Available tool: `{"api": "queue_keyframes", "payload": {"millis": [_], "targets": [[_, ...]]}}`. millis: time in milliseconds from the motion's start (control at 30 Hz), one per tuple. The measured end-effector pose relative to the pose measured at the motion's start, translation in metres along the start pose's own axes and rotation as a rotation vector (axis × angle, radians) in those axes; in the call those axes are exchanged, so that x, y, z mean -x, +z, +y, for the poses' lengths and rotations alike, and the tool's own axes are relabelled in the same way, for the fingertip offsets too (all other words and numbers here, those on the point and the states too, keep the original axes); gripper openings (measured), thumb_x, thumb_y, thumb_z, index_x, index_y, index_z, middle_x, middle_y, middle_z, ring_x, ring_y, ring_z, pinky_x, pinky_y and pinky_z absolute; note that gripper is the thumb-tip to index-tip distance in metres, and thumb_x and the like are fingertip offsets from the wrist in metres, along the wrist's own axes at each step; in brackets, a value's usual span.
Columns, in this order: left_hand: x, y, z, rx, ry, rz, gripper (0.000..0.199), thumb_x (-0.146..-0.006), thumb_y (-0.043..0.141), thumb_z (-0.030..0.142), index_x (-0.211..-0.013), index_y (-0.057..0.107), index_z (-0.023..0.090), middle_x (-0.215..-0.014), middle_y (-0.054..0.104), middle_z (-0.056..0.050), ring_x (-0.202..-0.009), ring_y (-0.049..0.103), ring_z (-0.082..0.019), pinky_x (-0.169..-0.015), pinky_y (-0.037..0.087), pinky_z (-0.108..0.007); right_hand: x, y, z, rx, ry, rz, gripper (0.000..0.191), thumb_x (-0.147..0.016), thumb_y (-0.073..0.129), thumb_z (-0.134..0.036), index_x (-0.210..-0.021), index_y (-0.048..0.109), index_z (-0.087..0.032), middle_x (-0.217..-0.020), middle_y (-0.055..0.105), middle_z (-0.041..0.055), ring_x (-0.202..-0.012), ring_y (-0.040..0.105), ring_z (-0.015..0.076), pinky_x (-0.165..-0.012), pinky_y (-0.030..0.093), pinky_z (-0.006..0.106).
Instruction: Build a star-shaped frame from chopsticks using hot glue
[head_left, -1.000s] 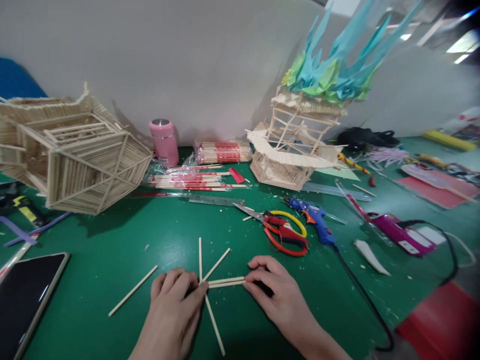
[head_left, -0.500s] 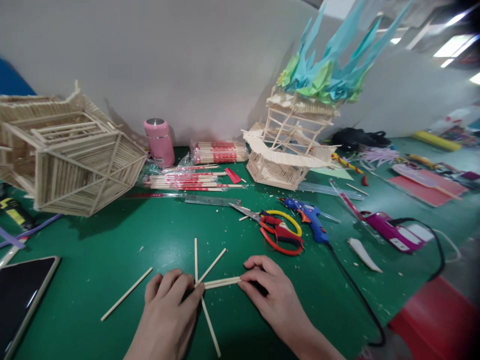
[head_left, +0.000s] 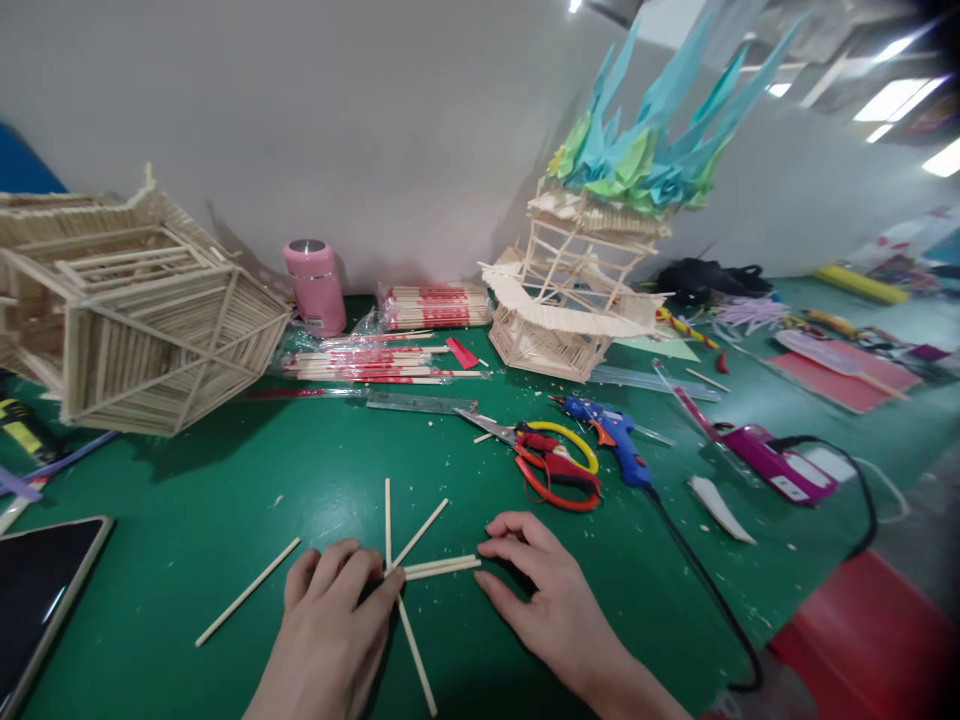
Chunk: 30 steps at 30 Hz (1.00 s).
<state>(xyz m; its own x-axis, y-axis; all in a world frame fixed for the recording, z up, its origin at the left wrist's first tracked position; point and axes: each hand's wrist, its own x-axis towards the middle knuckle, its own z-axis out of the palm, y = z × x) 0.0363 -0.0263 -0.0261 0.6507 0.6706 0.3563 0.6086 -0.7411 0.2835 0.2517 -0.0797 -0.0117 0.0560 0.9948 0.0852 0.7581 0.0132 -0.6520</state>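
Observation:
Several thin wooden sticks (head_left: 442, 567) lie on the green table, spreading like spokes from one point. My left hand (head_left: 330, 610) presses on that meeting point, its thumb and fingers closed on the inner stick ends; the exact grip is partly hidden. Two of the sticks lie side by side, pointing right. At their outer ends hovers my right hand (head_left: 536, 590), thumb and fingers apart, with nothing between them. A single loose wooden stick (head_left: 247, 592) rests left of my left hand.
Scissors (head_left: 555, 462) and a blue glue gun (head_left: 619, 437) with a cable lie beyond my right hand. Behind are stick bundles (head_left: 375, 362), a pink flask (head_left: 315, 288) and two stick models (head_left: 176, 340). A tablet-like dark screen (head_left: 45, 610) sits at left.
My right thumb and fingers have parted and let go of the outer ends of the two side-by-side sticks. My left hand stays on the meeting point. The view has shifted slightly.

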Motion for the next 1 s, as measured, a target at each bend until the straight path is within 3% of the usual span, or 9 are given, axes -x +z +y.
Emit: {"api": "queue_keyframes", "payload": {"millis": [300,533,667,767,867,1000], "targets": [[0.0,-0.001,0.001,0.023,0.0,-0.013,0.03,-0.076,0.038,0.008,-0.096,0.057,0.022,-0.087,0.058,-0.006,-0.09,0.046,-0.025,-0.078,0.029,-0.045,-0.003,0.0,-0.003,0.0,-0.017,-0.015,0.016,-0.08,0.05,-0.016,-0.077,0.064,-0.02,-0.093,0.054,0.0072,-0.083,0.055,0.0186,-0.072,0.046,0.032],[-0.003,-0.008,0.003,0.043,-0.042,-0.024,0.033,-0.075,0.042,0.007,-0.1,0.057,0.023,-0.089,0.058,-0.005,-0.09,0.047,-0.024,-0.078,0.031,-0.044,0.0,-0.014,0.003,0.037,-0.153,-0.077,0.018,-0.082,0.046,-0.017,-0.073,0.061,-0.021,-0.091,0.054,0.0062,-0.077,0.057,0.0161,-0.068,0.048,0.028],[-0.003,-0.022,-0.01,0.007,-0.07,0.09,0.032,-0.077,0.046,0.011,-0.105,0.055,0.021,-0.092,0.058,-0.006,-0.09,0.045,-0.025,-0.074,0.035,-0.041,-0.003,-0.033,0.001,0.106,-0.18,-0.065,0.016,-0.083,0.046,-0.02,-0.074,0.06,-0.022,-0.092,0.054,0.0061,-0.08,0.058,0.017,-0.068,0.049,0.028],[-0.005,-0.042,-0.019,-0.018,-0.127,0.222,0.021,-0.078,0.047,0.014,-0.095,0.058,0.019,-0.086,0.056,-0.006,-0.087,0.046,-0.024,-0.072,0.037,-0.039,-0.014,-0.037,-0.012,0.129,-0.232,-0.022,0.015,-0.083,0.046,-0.021,-0.076,0.06,-0.023,-0.093,0.055,0.0061,-0.081,0.057,0.0174,-0.068,0.048,0.028],[-0.008,-0.061,-0.024,-0.034,-0.116,0.224,0.018,-0.08,0.047,0.017,-0.093,0.059,0.02,-0.086,0.055,-0.006,-0.088,0.046,-0.023,-0.073,0.036,-0.039,-0.031,-0.027,-0.033,0.094,-0.313,-0.011,0.015,-0.083,0.046,-0.018,-0.079,0.06,-0.021,-0.094,0.054,0.0066,-0.085,0.055,0.0179,-0.073,0.046,0.03],[-0.004,-0.068,-0.035,-0.103,-0.097,0.095,0.019,-0.081,0.047,0.02,-0.094,0.059,0.025,-0.09,0.057,-0.005,-0.091,0.044,-0.024,-0.073,0.033,-0.039,-0.051,0.001,-0.06,0.024,-0.378,-0.081,0.015,-0.083,0.045,-0.015,-0.077,0.059,-0.019,-0.092,0.055,0.0057,-0.086,0.053,0.0178,-0.075,0.044,0.033]]}}
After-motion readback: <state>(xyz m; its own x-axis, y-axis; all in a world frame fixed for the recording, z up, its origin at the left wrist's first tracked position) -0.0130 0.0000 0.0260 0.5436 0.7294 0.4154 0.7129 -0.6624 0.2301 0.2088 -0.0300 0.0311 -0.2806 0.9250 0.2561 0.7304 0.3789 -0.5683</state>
